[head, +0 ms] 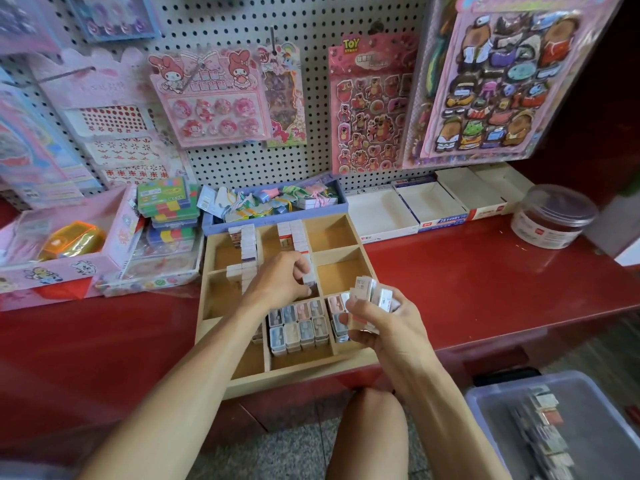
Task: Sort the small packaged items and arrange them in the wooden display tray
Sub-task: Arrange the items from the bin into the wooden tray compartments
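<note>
A wooden display tray (346, 360) with several compartments sits on the red shelf. Rows of small white boxes (248, 242) stand in its back left and back middle compartments. Pastel plastic cases (298, 327) fill a front compartment. My left hand (281, 276) reaches into the middle compartment, its fingers curled round a small white box (309, 282) there. Over the tray's front right part, my right hand (377, 322) grips a stack of small packaged boxes (372, 294).
A clear plastic bin (491, 407) with more small packs stands on the floor at lower right. Behind the tray are a purple box of trinkets (341, 197), open white cartons (388, 216) and a round clear tub (550, 216). Pink boxes (69, 265) lie to the left. Sticker sheets hang on the pegboard (311, 22).
</note>
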